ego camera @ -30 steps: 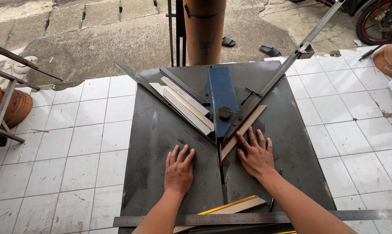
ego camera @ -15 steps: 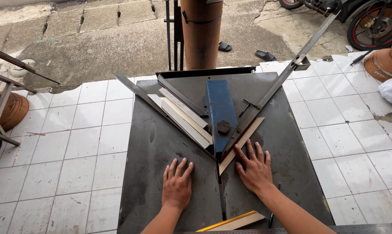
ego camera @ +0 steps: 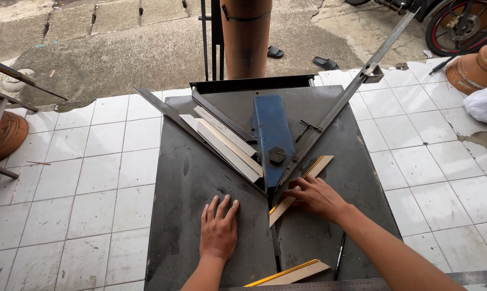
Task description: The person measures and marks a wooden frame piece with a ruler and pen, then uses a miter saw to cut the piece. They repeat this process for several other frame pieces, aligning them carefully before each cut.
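Note:
My left hand (ego camera: 218, 230) lies flat, fingers spread, on the dark metal table (ego camera: 189, 178) of a mitre cutter. My right hand (ego camera: 318, 197) rests on a short wooden moulding strip (ego camera: 302, 186) with a yellow edge, its fingers bent over the strip. That strip lies against the right angled fence bar (ego camera: 337, 105). The blue blade housing (ego camera: 272, 134) stands in the middle between the two fences. Pale wooden strips (ego camera: 227, 145) lie against the left fence (ego camera: 173, 116).
Another cut moulding piece (ego camera: 289, 274) lies at the table's near edge beside a dark pen (ego camera: 339, 261) and a long steel ruler (ego camera: 470, 277). White floor tiles (ego camera: 92, 178) surround the table. A brown post (ego camera: 246, 35), clay pots (ego camera: 478, 64) and a wheel (ego camera: 464, 24) stand behind.
My right hand has turned from lying flat with spread fingers to curling sideways over the moulding strip. The left hand stays flat on the table. The view has shifted slightly.

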